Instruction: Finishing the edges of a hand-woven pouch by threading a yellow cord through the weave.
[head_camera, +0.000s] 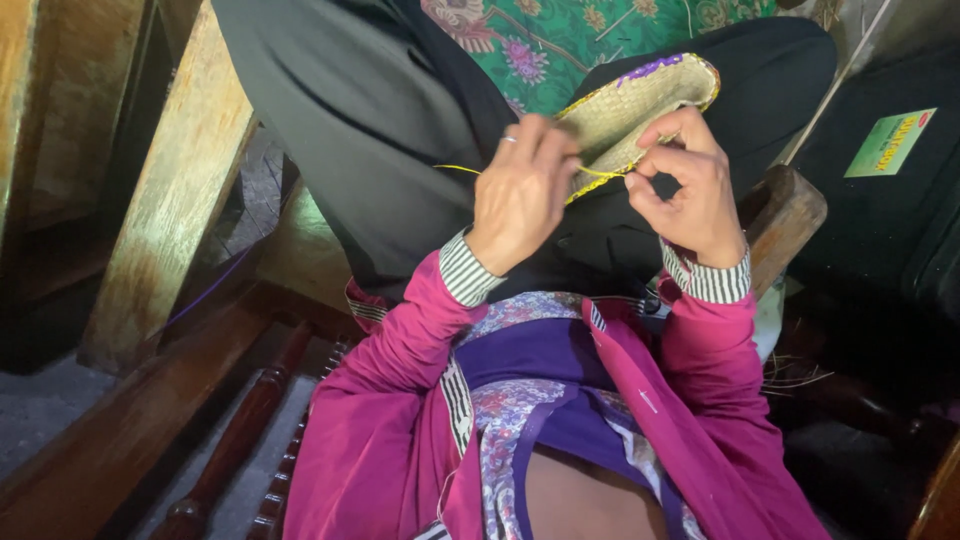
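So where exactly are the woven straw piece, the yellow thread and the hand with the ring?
woven straw piece (622, 112), head view, on its pale plaited middle.
yellow thread (456, 168), head view, on the loose strand left of the hands.
left hand (522, 190), head view, on its back, below the ringed finger.

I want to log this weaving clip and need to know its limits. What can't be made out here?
- Head view: the near half of the woven straw piece is hidden behind the left hand and right hand.
- Whether a needle is pinched at the yellow strand: too small to tell.
- The right fingertips curl inward, hiding their grip.
- The green label is blurred.
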